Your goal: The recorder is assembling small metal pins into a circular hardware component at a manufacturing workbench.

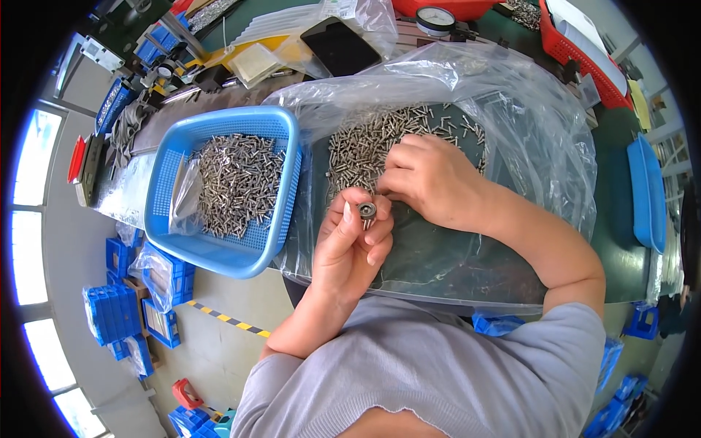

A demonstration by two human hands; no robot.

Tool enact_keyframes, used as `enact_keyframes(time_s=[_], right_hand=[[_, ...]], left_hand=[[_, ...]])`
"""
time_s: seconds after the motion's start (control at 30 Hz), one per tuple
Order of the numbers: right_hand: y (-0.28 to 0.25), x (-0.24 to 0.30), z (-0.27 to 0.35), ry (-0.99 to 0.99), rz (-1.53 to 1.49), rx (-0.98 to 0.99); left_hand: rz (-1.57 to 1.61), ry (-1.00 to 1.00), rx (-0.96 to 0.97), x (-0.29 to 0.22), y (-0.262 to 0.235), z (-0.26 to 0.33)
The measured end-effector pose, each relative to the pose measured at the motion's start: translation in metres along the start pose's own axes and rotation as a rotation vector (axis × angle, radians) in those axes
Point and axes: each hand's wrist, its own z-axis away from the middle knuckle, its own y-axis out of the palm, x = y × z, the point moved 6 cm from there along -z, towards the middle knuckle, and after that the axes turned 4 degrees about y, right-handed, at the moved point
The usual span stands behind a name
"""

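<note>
My left hand is closed around a small round metal ring gauge, with a few metal pins showing below it between the fingers. Just beyond it, my right hand bends over the near edge of a heap of small metal pins. Its fingertips curl together beside the left fingers, and whatever they may pinch is hidden. The heap lies on a clear plastic sheet. To the left, a blue plastic basket contains many more metal pins and a crumpled clear bag.
Behind the sheet lie a dark phone and a dial gauge. A red basket with papers stands at the far right, and a blue tray by the right edge. Blue crates are stacked on the floor at left.
</note>
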Motion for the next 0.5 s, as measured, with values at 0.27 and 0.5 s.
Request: enact_keyframes(time_s=[0.27,0.5], right_hand=[[-0.0011,0.0009,-0.0019,-0.045,-0.018,0.050],[-0.0027,-0.0044,-0.0013,0.023,-0.080,0.073]], left_hand=[[0.015,-0.038,-0.084,0.0007,0.0000,-0.0006],[-0.008,-0.020,-0.084,-0.0003,0.0014,0.0000]])
